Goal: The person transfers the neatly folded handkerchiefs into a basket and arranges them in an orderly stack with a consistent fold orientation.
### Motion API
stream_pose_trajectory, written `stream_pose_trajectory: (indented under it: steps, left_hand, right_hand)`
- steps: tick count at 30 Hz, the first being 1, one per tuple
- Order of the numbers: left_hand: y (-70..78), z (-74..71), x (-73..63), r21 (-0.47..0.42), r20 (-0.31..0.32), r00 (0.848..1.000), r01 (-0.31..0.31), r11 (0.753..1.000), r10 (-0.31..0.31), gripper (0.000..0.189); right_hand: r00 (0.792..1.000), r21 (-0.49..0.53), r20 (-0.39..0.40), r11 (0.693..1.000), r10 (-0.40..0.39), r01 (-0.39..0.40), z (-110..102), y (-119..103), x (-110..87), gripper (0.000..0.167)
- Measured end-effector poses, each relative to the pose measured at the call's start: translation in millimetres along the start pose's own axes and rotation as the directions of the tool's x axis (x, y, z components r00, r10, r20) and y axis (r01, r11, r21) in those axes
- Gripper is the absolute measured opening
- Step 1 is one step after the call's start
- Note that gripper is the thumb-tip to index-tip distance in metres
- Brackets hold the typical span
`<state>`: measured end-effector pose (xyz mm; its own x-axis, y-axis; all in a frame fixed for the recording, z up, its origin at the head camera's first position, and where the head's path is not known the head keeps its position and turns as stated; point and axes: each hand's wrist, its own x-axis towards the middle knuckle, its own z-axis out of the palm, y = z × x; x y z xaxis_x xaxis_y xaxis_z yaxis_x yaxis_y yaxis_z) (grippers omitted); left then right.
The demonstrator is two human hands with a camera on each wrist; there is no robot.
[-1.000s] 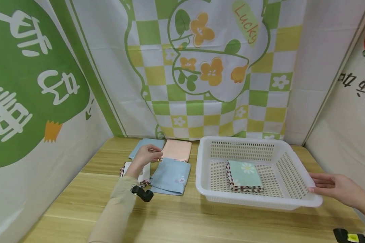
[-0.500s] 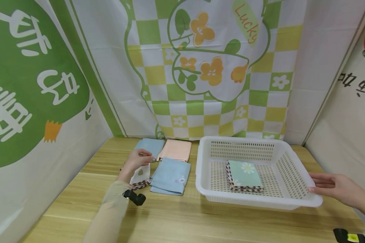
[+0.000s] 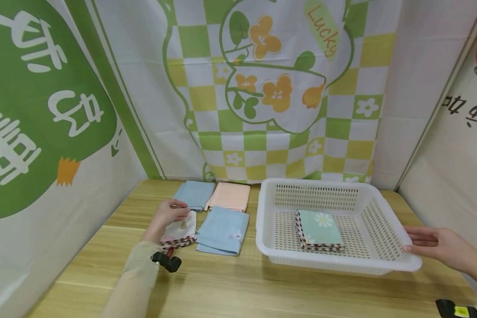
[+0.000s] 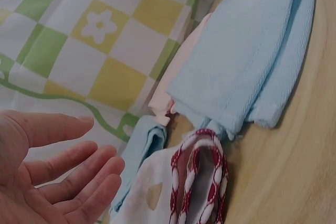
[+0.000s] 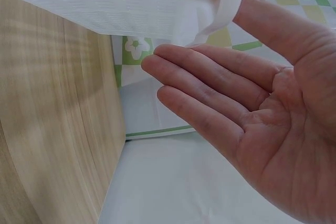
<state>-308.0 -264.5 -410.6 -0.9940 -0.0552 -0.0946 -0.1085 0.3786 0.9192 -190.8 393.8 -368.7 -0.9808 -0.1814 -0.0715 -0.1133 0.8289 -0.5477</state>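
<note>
My left hand (image 3: 168,216) hovers at the upper left edge of a white folded cloth (image 3: 184,229) with a red-and-white trim. In the left wrist view its fingers (image 4: 79,177) are relaxed and apart, with nothing between them. Beside that cloth lies a light blue folded cloth (image 3: 222,229); behind are another blue cloth (image 3: 196,194) and a peach cloth (image 3: 230,196). My right hand (image 3: 447,247) is at the right side of a white plastic basket (image 3: 338,264). Its thumb touches the rim, and the fingers extend straight along the outside. A mint-green folded cloth (image 3: 322,227) with a daisy lies inside.
The wooden table (image 3: 238,287) holds everything. A checked green and yellow curtain (image 3: 278,145) hangs right behind the basket and cloths. Printed fabric walls (image 3: 115,194) close in the left and right sides.
My left hand has moved left and toward me, from over the back blue cloth to the white cloth, uncovering more of both. The right hand and basket stay put.
</note>
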Motion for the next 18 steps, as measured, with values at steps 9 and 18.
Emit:
stream_pose_trajectory:
  steps: [9, 18]
  left_hand:
    - [-9.3, -11.4, -4.7, 0.01, -0.04, 0.999, 0.009, 1.0, -0.008, 0.039]
    - [-18.5, -22.9, -10.3, 0.001, -0.061, 0.998, 0.034, 0.999, -0.034, 0.042]
  right_hand:
    - [1.0, 0.002, 0.005, 1.0, 0.002, -0.002, 1, 1, -0.1, 0.065]
    - [1.0, 0.009, -0.001, 1.0, -0.005, 0.005, 1, 3, 0.2, 0.064]
